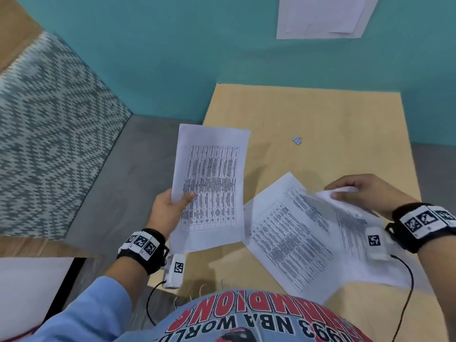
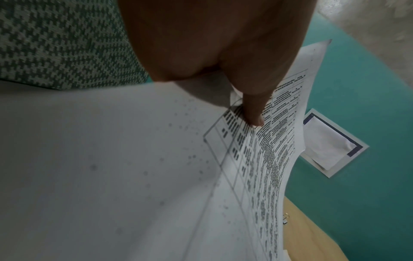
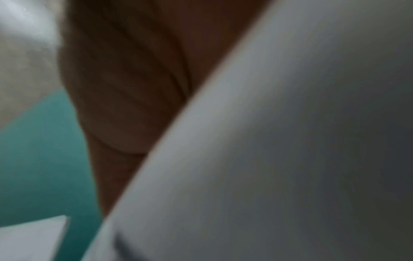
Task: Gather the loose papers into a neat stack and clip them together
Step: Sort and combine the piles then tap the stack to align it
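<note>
Hands (image 1: 167, 208) on table-printed papers (image 1: 209, 188)

Rt wrist view dim, v. blurred

I am in what looks like a small office or study corner. Ahead of my hands a plain light-wood tabletop (image 1: 345, 114) stands against a teal wall (image 1: 172, 58), and a white notice sheet (image 1: 320, 16) is fixed to that wall above it. Printed tables on white papers (image 1: 283, 233) and a small binder clip (image 1: 298, 139) lie on the tabletop. Off to my left side sits a seat in woven green-and-white fabric (image 1: 49, 132), on a grey floor (image 1: 123, 181).
</note>
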